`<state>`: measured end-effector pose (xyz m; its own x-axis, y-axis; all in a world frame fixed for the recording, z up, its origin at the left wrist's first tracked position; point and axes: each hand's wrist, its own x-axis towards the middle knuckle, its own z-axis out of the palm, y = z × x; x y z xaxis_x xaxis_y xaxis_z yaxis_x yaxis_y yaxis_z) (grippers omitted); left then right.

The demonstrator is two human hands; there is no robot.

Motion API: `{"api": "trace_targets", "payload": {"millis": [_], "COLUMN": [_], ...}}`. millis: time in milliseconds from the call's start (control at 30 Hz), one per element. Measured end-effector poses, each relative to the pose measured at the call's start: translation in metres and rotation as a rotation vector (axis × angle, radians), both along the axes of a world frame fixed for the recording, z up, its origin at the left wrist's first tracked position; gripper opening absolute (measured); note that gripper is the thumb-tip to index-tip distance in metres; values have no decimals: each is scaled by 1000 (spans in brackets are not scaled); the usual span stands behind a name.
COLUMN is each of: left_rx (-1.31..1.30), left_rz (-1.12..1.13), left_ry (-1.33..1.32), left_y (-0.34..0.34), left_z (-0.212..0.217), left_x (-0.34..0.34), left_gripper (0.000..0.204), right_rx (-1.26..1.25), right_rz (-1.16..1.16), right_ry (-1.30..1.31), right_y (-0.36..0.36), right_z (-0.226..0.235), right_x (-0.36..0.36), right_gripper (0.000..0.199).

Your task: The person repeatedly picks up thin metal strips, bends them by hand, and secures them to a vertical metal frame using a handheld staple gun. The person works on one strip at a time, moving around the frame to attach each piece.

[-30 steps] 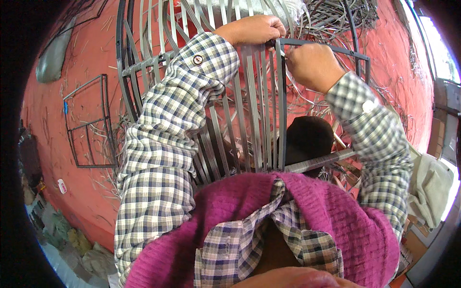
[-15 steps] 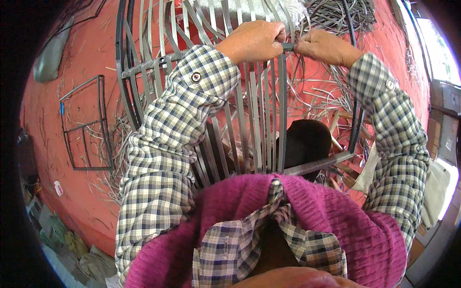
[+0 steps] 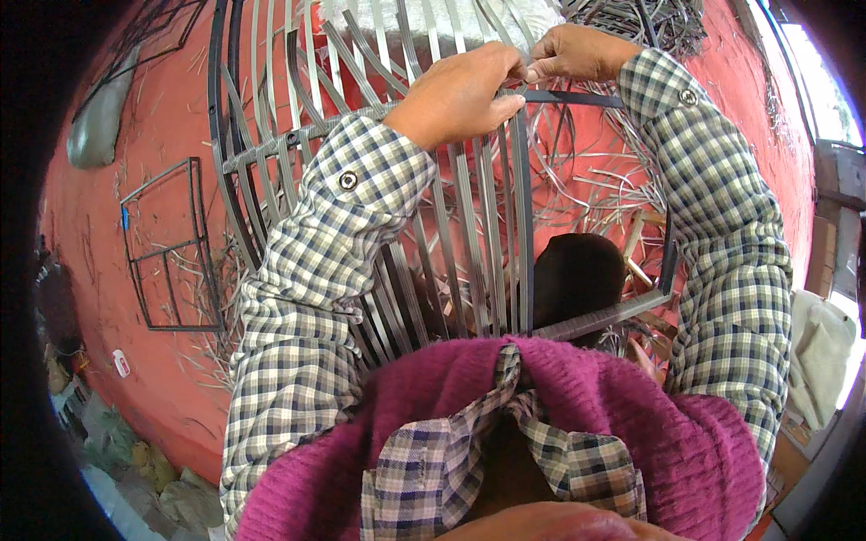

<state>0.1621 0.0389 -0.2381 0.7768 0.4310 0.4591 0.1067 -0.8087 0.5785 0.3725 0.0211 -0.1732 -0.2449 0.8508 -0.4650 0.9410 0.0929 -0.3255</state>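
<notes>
Dark grey strip (image 3: 523, 207), lying right of picture centre — working near its top with left hand (image 3: 465, 95) and right hand (image 3: 586, 52), no telling whether with fingers clamped on it — ideally keeping it evenly taut.

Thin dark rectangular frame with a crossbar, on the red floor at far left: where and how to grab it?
I'd put the grip on the thin dark right-hand long bar, above the crossbar, coming from above on its right. That side is nearest the person's checked left sleeve; the bar is slim, with open space inside for hooking. Loose grey flat strips may snag lower down.
</notes>
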Motion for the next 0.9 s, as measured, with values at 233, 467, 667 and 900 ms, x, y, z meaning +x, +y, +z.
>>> {"api": "trace_targets", "payload": {"millis": [233,467,667,900], "left_rx": [108,105,75,120], "left_rz": [105,92,61,85], "left_ry": [55,151,291,294], "left_y": [-6,2,11,12], "left_z": [-1,0,-1,-9], "left_x": [-8,-4,-2,0], "left_gripper": [25,23,29,33], "right_rx": [-399,1042,606,609], "right_rz": [-220,305,-694,-930], "right_ry": [69,-53,641,786], "right_y": [32,-20,-115,-86], "right_z": [-7,-2,-59,-142], "right_x": [-5,-10,-60,-88], "right_gripper": [30,27,24,18]}}
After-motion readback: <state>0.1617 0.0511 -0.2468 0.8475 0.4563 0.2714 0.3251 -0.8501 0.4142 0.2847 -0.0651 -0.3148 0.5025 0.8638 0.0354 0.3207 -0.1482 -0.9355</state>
